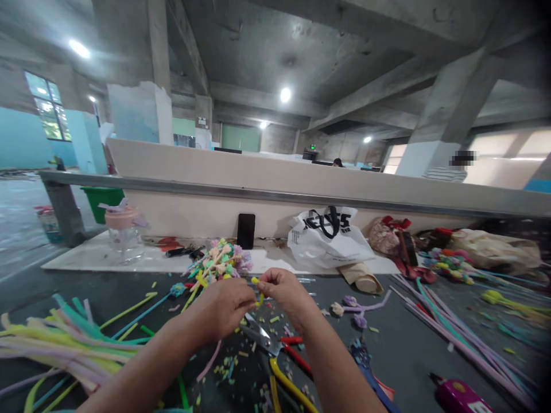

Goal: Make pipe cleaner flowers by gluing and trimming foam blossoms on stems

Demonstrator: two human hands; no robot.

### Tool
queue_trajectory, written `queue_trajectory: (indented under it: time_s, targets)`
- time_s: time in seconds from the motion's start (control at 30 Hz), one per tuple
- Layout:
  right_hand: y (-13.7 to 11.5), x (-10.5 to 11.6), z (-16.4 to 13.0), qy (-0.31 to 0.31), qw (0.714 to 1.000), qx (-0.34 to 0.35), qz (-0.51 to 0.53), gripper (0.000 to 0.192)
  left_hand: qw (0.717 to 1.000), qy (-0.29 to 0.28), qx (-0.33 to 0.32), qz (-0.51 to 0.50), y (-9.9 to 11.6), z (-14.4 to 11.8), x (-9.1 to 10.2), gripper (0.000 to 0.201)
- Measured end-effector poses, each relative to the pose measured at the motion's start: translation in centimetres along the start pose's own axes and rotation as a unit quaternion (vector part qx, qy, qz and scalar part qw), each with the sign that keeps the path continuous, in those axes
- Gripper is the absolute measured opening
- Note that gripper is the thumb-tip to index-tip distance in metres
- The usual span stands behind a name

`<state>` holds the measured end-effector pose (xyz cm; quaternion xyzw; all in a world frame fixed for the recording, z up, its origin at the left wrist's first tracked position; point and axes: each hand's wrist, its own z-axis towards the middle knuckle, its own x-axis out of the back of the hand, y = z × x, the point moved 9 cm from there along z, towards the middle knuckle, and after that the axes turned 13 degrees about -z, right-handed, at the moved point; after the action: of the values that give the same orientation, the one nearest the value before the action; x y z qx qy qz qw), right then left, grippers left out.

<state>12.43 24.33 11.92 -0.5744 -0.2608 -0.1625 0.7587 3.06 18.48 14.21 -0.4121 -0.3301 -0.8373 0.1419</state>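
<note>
1. Left hand and right hand met above the near table, both pinching a short yellow pipe cleaner.
2. The pipe cleaner looked light, soft and easily bent; best held near its ends.
3. Pliers lay just below; finished flowers lay farther back.

On my worktop I count one pair of pliers, one black phone propped at the back edge, one white bag, one clear jar and one pink glue gun. My two hands, left hand and right hand, pinch one yellow stem piece.
</note>
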Motion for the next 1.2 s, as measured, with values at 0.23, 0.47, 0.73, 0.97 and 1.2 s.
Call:
queue_trajectory:
  time_s: [0.23, 0.47, 0.73, 0.97, 1.2]
  targets:
    - [-1.1, -1.6, -0.3, -0.035, 0.998, 0.05, 0.01, 0.011, 0.994, 0.081, 0.015, -0.069, -1.1, -0.2, 2.7, 0.017]
    - [-2.2, -3.1, -1.4, -0.138, 0.974, 0.075, 0.162, 0.019, 0.944, 0.124, 0.125, -0.277, -4.2, 0.1, 3.3, 0.013]
    - [-0.8, -1.2, -0.3, 0.068, 0.966, 0.042, 0.245, 0.025, 0.946, 0.205, 0.119, -0.222, -3.5, 0.0, 2.1, 0.02]
    - [2.2, 1.0, -0.2, 0.201, 0.953, -0.014, 0.226, 0.016, 0.952, 0.152, 0.119, -0.238, -2.0, 0.0, 1.2, 0.025]
    - [2.4, 0.7, 0.6, 0.195, 0.939, -0.016, 0.283, 0.017, 0.958, 0.095, -0.029, -0.267, 2.2, -0.3, 3.5, 0.023]
